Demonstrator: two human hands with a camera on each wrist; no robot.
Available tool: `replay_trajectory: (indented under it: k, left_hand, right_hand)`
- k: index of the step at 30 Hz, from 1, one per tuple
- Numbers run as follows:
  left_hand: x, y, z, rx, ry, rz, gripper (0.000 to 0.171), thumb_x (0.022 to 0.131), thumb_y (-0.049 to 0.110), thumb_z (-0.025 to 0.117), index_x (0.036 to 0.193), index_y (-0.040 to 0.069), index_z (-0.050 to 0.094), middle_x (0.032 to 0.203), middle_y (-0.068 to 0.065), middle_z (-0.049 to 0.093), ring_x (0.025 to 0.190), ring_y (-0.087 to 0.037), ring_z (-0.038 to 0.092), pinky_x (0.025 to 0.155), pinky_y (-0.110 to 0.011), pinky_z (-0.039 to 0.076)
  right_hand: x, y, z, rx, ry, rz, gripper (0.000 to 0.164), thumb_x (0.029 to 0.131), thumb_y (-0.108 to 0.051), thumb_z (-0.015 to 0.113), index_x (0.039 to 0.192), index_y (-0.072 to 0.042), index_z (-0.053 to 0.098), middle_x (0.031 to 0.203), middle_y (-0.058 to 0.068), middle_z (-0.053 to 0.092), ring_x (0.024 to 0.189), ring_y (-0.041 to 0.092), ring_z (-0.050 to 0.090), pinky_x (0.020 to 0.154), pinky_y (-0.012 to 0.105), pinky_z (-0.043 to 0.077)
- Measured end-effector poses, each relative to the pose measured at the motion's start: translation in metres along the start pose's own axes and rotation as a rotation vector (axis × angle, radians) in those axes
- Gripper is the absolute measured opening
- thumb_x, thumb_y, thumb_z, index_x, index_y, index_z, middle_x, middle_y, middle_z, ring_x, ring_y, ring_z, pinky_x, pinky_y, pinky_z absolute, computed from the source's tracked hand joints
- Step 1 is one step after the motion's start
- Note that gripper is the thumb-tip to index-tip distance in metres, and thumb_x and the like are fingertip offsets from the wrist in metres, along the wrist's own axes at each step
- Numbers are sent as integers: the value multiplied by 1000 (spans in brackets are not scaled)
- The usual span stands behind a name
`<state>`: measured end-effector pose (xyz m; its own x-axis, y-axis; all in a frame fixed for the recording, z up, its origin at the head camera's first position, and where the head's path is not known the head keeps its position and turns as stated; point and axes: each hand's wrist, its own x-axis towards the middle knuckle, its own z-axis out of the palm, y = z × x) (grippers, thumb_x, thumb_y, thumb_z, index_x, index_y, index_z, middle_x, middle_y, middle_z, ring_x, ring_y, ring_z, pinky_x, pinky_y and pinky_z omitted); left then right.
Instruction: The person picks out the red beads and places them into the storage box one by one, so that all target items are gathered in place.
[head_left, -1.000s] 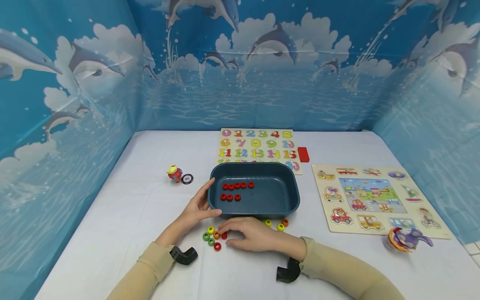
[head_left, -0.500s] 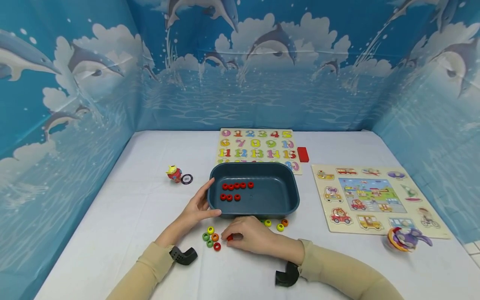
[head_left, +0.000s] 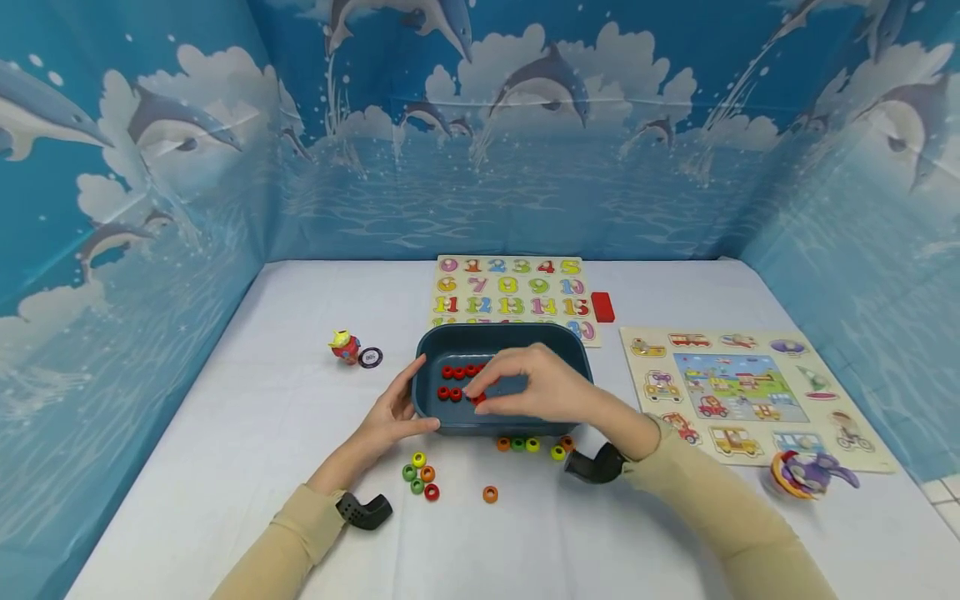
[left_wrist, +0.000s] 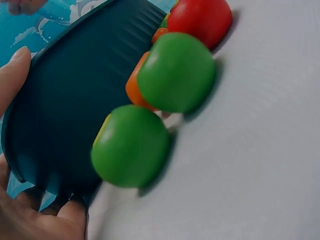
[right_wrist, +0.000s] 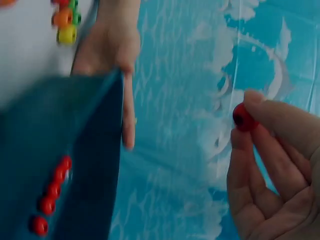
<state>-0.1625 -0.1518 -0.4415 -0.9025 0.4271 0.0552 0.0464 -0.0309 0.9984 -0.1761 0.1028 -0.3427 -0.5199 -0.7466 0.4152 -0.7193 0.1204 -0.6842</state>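
A dark blue-green tray point(head_left: 480, 430) stands mid-table with several red beads point(head_left: 444, 392) in rows on its left half. My left hand point(head_left: 392, 418) grips the tray's left end, thumb at the near corner and fingers along the side. Above the tray, my right hand point(head_left: 536, 385) pinches a red bead point(right_wrist: 245, 117) between thumb and fingertips and hides some beads below. In front of the tray's left end lie green beads point(left_wrist: 175, 72), a yellow bead point(head_left: 418, 459), an orange bead point(head_left: 427, 473) and a red bead point(head_left: 432, 492).
Several mixed beads point(head_left: 532, 445) line the tray's near side, and a lone orange bead point(head_left: 490, 494) lies nearer. Around stand a number board point(head_left: 510, 285), red block point(head_left: 603, 307), vehicle puzzle point(head_left: 742, 387), purple toy point(head_left: 810, 475), small figure point(head_left: 345, 347) and round chip point(head_left: 371, 357).
My right hand picked up a red bead from the table and moved up and over the tray, uncovering beads by its near side. The left hand keeps its grip on the tray.
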Motion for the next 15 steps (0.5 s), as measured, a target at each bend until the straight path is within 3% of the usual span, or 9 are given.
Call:
replay_trajectory:
  k: [4,8,15]
  left_hand:
    - [0,0,-1,-6,0,-2,88,77,0,67,144,18,14,147,0,9,133,-20,14,104,-30,22]
    - [-1,1,-1,-6,1,1,87,76,-1,67,144,20,16,147,-1,9,133,-20,15,104,-31,22]
    - [-1,2,1,8,-5,7,87,77,0,67,144,17,14,148,-3,8,133,-25,13,105,-34,20]
  right_hand:
    - [18,19,-23,66,-42,105,22,75,-14,71,97,-13,69,97,2,66,83,11,61,73,32,52]
    - [34,44,-36,98,-161,199,25,80,-15,66,104,-7,65,101,6,64,87,12,61,78,31,51]
    - [43,93,-32,182,-311,322,21,82,-10,64,100,0,64,96,7,64,87,26,61,76,30,52]
